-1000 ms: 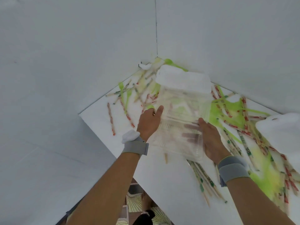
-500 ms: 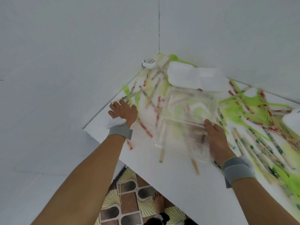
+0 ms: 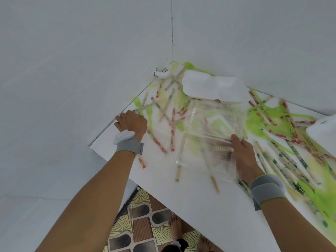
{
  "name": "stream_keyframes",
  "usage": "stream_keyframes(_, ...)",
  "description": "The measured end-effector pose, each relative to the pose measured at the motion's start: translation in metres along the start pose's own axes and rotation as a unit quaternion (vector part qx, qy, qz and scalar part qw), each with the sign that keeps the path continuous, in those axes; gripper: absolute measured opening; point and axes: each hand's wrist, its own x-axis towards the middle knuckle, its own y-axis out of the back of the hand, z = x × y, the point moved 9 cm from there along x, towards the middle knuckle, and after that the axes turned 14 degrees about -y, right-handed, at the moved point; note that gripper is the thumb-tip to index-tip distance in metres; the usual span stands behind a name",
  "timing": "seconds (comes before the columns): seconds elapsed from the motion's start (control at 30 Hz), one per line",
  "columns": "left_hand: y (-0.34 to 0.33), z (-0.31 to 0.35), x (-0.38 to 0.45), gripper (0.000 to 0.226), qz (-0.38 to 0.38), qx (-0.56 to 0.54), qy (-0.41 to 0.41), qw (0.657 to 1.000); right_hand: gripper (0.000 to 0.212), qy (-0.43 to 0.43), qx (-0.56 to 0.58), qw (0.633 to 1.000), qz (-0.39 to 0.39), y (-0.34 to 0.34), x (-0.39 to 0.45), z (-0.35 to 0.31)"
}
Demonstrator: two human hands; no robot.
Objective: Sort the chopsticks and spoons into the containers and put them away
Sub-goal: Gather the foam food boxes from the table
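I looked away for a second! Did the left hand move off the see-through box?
Yes. The left hand left the clear container and went left, to the table's edge by the wall. The right hand holds the container.

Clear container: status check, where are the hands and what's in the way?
Right hand grips clear container at its near edge. Left hand down at table's far-left edge, grip unclear. Chopsticks and green spoons litter the table under and around the container.

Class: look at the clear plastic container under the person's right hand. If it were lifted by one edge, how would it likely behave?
The clear plastic container looks thin-walled, so it would probably flex. It seems light for its size: the right hand alone handles it. Lying over scattered chopsticks, it may well rock or slide.
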Motion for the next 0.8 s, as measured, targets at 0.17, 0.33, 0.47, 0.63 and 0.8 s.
stream_keyframes(0.17, 0.046, 0.005, -0.013, 0.029, 0.061, -0.039, 0.014, 0.997, 0.057, -0.006, -0.012, 0.999, -0.039, 0.006, 0.01, 0.004)
stream_keyframes(0.33, 0.094, 0.012, -0.034, 0.028, 0.123, -0.014, 0.004, 0.992, 0.035, 0.005, -0.033, 0.998, -0.056, 0.005, -0.007, -0.006)
stream_keyframes(0.47, 0.13, 0.019, -0.063, 0.029, 0.177, -0.017, 0.008, 0.984, 0.038, 0.001, -0.042, 0.997, -0.071, 0.006, -0.016, 0.0)
stream_keyframes(0.63, 0.159, 0.041, -0.107, 0.027, 0.233, -0.088, -0.015, 0.968, 0.053, -0.02, -0.019, 0.995, -0.099, 0.007, -0.038, 0.007)
stream_keyframes(0.8, 0.144, 0.08, -0.139, 0.027, 0.192, -0.192, -0.071, 0.96, 0.063, -0.056, 0.045, 0.989, -0.132, 0.011, -0.052, 0.016)
